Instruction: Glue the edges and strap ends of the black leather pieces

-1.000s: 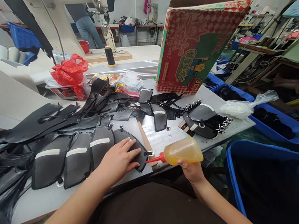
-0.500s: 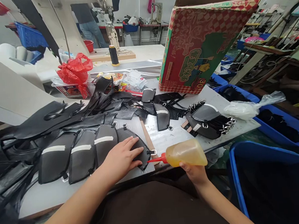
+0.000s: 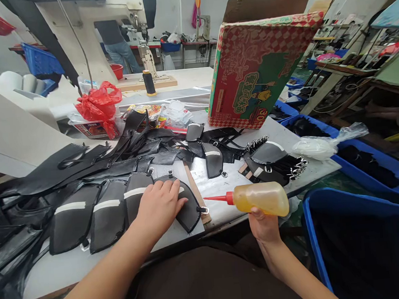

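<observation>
My left hand (image 3: pixel 160 203) rests on a dark panel (image 3: pixel 190 211) with stitched edges and small buckles. Its fingers are bent close together over the panel's upper part, with the thumb on the right; the fingertips are partly hidden. In my right hand (image 3: pixel 265 225) is a squeeze bottle (image 3: pixel 263 199) of yellowish liquid, gripped from below. The bottle lies sideways, its thin red nozzle (image 3: pixel 217 198) pointing left, apart from the panel. Left of my left hand, similar panels with pale strips (image 3: pixel 71 216) overlap in a row on a white board (image 3: pixel 60 273).
Black straps (image 3: pixel 117 168) pile up behind the panels. More pieces with metal-ended straps (image 3: pixel 273 159) lie at right. Beyond stand a red carton (image 3: pixel 249 75), a thread spool (image 3: pixel 149 83) and a sewing machine (image 3: pixel 98 32). Blue bins (image 3: pixel 311 223) flank the table's right side.
My right hand has drawn the bottle up and right, taking its nozzle off the panel's edge. My left hand's fingers, spread before, are now drawn in and bent. The view has shifted slightly.
</observation>
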